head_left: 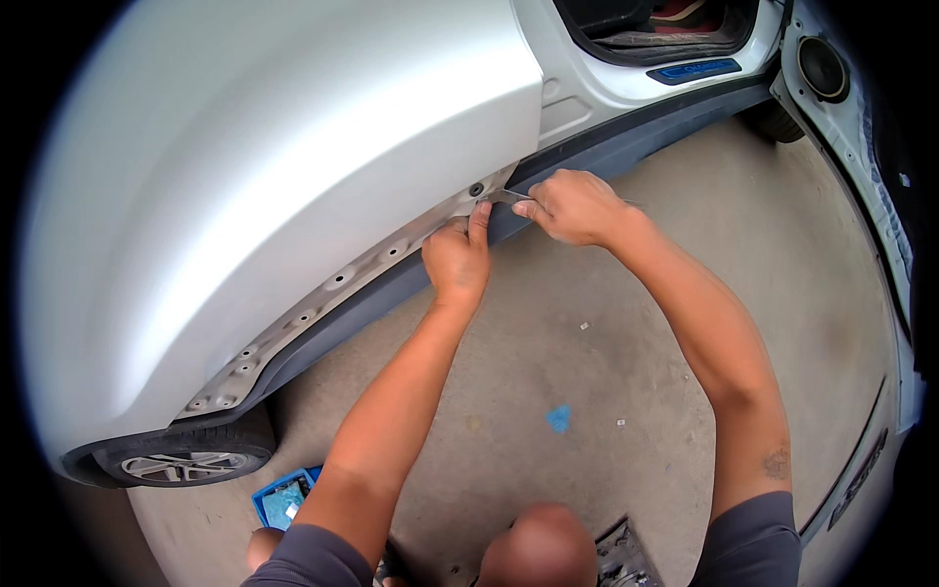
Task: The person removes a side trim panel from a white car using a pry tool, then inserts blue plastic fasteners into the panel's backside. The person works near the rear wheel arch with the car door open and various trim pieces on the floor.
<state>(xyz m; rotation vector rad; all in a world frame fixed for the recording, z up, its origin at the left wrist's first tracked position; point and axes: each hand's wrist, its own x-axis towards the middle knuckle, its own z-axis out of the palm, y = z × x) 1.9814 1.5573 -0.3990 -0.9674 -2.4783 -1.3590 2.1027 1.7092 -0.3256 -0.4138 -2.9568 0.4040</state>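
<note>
A grey plastic sill trim (333, 333) runs along the lower edge of the silver car body (293, 166). Above it shows a pale metal strip (367, 264) with several round holes. My left hand (457, 256) is closed over the trim's upper edge, its thumb pointing up beside a dark round plug (476, 189) in the strip; the other fingers are partly hidden. Just to the right, my right hand (577, 207) is closed on a thin metal tool (513, 195). The tool's tip points left to the panel edge near my left thumb; its exact contact point cannot be made out.
An open car door (846, 127) with a round speaker stands at the right. A wheel (196, 460) sits at lower left, near a blue tray (284, 499) with things in it. Blue debris (558, 419) and small white scraps lie on the concrete floor (509, 342).
</note>
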